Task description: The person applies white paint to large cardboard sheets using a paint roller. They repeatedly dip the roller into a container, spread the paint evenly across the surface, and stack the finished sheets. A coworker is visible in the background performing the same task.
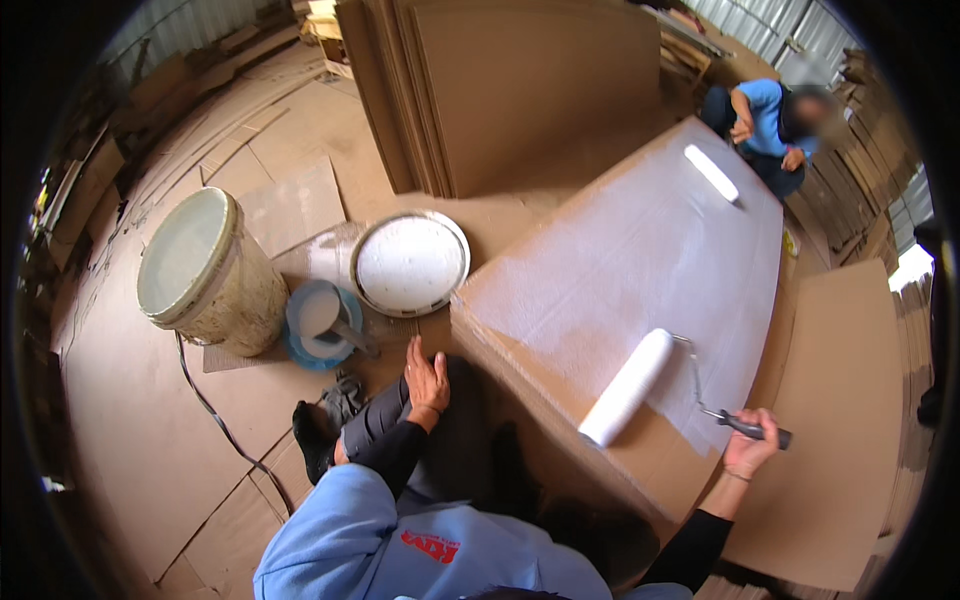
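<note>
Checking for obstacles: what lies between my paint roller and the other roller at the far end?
Head view: only the white-coated cardboard sheet lies between paint roller and far roller.

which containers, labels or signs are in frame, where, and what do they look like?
Bucket: left on the floor, round, off-white, smeared, tilted.
Lid: right of the bucket, flat, round, white inside.
Small blue tub: between them, holding white liquid.
Red printed patch: on the person's blue top, bottom centre.
No signs or screens.

A light blue top over black long sleeves, dark grey trousers, black shoes.
</note>
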A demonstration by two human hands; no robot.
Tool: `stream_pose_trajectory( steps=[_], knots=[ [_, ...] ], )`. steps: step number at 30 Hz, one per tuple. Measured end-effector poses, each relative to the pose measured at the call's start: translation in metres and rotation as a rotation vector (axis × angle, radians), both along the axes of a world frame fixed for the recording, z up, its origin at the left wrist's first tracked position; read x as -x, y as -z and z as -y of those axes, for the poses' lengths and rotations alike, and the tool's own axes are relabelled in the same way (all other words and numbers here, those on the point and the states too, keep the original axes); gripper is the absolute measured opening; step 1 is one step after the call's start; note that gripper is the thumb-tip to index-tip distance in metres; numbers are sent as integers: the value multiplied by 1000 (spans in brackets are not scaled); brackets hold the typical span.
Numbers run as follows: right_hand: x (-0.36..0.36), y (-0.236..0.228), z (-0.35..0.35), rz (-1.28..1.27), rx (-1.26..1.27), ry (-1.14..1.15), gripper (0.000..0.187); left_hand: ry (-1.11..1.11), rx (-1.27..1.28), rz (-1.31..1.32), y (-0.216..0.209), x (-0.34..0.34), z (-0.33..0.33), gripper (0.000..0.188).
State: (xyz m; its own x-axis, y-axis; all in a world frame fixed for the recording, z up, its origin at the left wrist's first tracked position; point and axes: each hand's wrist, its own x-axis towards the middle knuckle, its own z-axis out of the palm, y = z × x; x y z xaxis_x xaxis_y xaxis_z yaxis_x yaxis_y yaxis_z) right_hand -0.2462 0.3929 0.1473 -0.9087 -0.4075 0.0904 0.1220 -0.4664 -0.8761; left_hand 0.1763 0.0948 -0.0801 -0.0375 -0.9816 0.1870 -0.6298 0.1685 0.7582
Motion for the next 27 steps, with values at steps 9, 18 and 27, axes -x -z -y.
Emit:
stream_pose_trajectory(
  steps=[9,18,27],
  knots=[
    [-26,-17,29,-57,179,64,5,-10,-28,-65,10,4,1,59],
    [-174,15,254,-82,246,-109,9,-49,48,-152,19,-8,8,59],
    [-47,-16,63,-108,57,-47,9,-55,-47,-313,24,-6,6,57]
  ],
)
